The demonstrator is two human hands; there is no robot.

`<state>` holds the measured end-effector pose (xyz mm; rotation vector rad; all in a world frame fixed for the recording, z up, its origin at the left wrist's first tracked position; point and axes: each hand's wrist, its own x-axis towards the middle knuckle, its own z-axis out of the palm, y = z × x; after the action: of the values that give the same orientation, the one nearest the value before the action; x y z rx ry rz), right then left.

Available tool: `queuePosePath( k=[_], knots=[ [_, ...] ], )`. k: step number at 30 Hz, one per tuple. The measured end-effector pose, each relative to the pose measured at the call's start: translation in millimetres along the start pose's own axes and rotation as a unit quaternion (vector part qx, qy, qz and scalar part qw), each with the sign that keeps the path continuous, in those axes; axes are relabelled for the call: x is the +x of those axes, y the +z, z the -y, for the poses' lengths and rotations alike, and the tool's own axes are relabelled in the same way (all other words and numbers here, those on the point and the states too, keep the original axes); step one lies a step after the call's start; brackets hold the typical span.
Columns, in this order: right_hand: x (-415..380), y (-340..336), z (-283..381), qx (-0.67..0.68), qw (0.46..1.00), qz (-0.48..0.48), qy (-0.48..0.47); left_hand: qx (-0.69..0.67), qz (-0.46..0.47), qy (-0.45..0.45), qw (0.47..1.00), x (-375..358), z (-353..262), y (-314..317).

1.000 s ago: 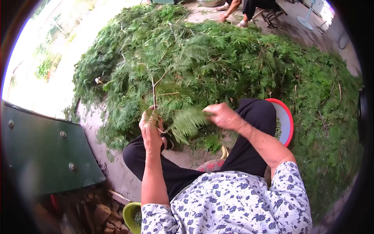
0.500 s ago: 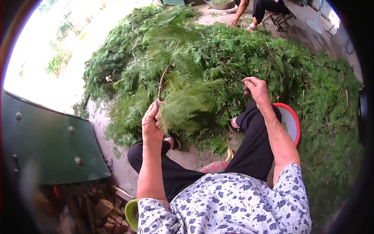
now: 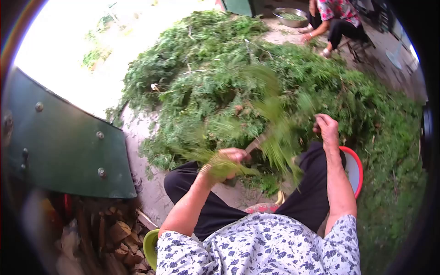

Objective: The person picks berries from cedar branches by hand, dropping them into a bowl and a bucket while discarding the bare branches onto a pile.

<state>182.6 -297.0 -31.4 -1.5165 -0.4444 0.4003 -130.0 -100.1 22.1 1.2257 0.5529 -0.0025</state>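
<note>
My left hand [image 3: 233,158] is closed round the stem of a leafy green branch [image 3: 272,130], which is smeared by motion and fans out to the right and back over my wrist. To the right of the branch, my right hand [image 3: 326,126] is raised with its fingers curled together; whether a small sprig is between them is too blurred to tell. Behind both hands lies a large heap of green branches [image 3: 201,98]. My crossed legs in dark trousers are below.
A red-rimmed basin [image 3: 360,172] stands by my right leg. Chopped wood [image 3: 120,231] and a green tub [image 3: 150,247] are at the lower left, below a green metal panel [image 3: 68,142]. Another person [image 3: 341,23] sits at the back beside a metal bowl [image 3: 291,17].
My left hand has moved right and slightly down, swinging the branch rightward from upright. The view has shifted, showing more of the other person and the metal bowl.
</note>
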Motion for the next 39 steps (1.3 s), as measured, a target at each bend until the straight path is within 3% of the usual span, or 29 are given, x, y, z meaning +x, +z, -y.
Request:
queuePosePath(
  k=[2, 3, 5, 6, 8, 10, 12, 14, 15, 16, 17, 19, 21, 25, 29, 33, 35, 39],
  knots=[
    [10.0, -18.3, -22.9, 0.004, 0.999, -0.029, -0.012, 0.008, 0.019, -0.127, 0.992, -2.2, 13.3, -3.1],
    [15.2, -23.5, -37.0, -0.008, 0.999, -0.042, -0.028, 0.243, 0.037, -0.124, 0.961, -13.6, -9.3, 10.4],
    [5.2, -16.7, -3.9, -0.027, 0.997, -0.056, 0.051, 0.314, 0.131, -0.038, 0.94, -11.5, 19.1, -12.3],
    [4.0, -15.5, -5.2, -0.001, 0.994, -0.081, 0.066, 0.315, 0.125, -0.035, 0.94, -14.8, 18.7, -12.1],
    [7.2, -13.9, -9.4, 0.008, 0.994, -0.087, 0.061, 0.096, 0.079, -0.041, 0.991, -18.0, 10.7, -13.6],
    [6.3, -6.2, -6.1, 0.007, 0.994, -0.085, 0.067, 0.068, -0.093, -0.152, 0.982, -9.2, -5.8, -36.7],
    [7.4, 2.8, -3.3, 0.023, 0.994, -0.081, 0.076, 0.069, -0.267, 0.038, 0.96, -4.1, -60.8, -80.5],
    [9.9, 15.5, -3.2, 0.02, 0.995, -0.075, 0.069, 0.07, -0.314, 0.257, 0.911, -9.4, -139.1, -170.5],
    [10.8, 20.3, -3.7, 0.017, 0.995, -0.072, 0.066, 0.037, -0.381, 0.285, 0.879, -36.3, -191.1, -164.2],
    [11.7, 25.0, -8.4, 0.019, 0.996, -0.065, 0.064, -0.053, -0.52, 0.232, 0.82, -41.9, -222.4, -238.1],
    [12.0, 30.2, -10.3, 0.028, 0.996, -0.057, 0.069, -0.046, -0.525, 0.394, 0.753, -53.3, -243.9, -233.6],
    [11.0, 44.8, -5.3, 0.01, 0.996, -0.037, 0.081, -0.128, -0.531, 0.465, 0.696, -60.4, -257.1, -216.2],
    [8.3, 58.6, -1.5, 0.004, 0.998, -0.004, 0.066, -0.095, -0.583, 0.428, 0.684, -44.9, -230.5, -210.5],
    [4.7, 76.7, 4.4, -0.021, 0.997, 0.042, 0.064, -0.288, -0.488, 0.326, 0.757, 3.2, -138.2, -221.3],
    [0.8, 90.3, 8.3, -0.096, 0.984, 0.143, 0.045, -0.39, -0.475, 0.297, 0.731, 45.1, -62.5, -209.0],
    [-5.3, 105.5, 14.5, -0.269, 0.937, 0.205, -0.09, -0.475, -0.44, 0.235, 0.725, 73.1, -39.8, -182.0],
    [-9.7, 117.3, 18.6, -0.276, 0.93, 0.235, -0.064, -0.482, -0.437, 0.213, 0.729, 80.3, -34.9, -178.0],
    [-2.6, 145.5, -7.1, -0.269, 0.904, 0.316, -0.1, -0.455, -0.36, 0.275, 0.766, 84.8, -17.3, -186.8]
  ],
)
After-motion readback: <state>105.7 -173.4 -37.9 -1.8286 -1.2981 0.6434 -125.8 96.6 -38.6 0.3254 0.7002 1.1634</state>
